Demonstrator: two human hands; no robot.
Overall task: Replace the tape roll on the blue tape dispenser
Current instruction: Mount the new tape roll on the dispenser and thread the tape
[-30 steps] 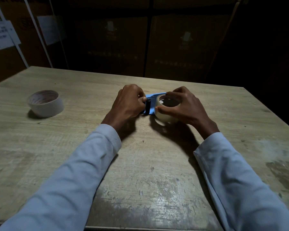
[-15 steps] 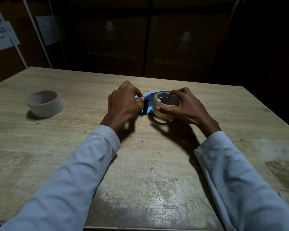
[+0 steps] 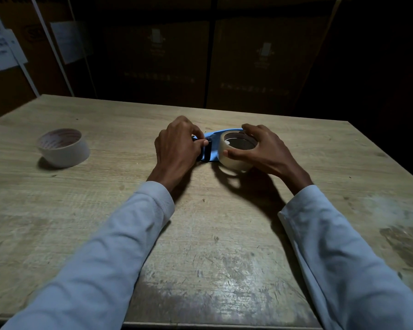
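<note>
Right hand [image 3: 262, 151] grips tape roll [image 3: 234, 160]; dispenser [image 3: 214, 145] leftward

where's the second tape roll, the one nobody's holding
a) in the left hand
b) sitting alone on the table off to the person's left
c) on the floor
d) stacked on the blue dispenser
b: the spare tape roll rests by itself on the wooden table, well left of the left hand, which is at the blue tape dispenser.

A scuffed wooden table [image 3: 200, 234] fills the view. Beyond it at twelve o'clock stand dark cardboard boxes [image 3: 260, 63]; paper labels [image 3: 0, 51] hang at ten o'clock.
</note>
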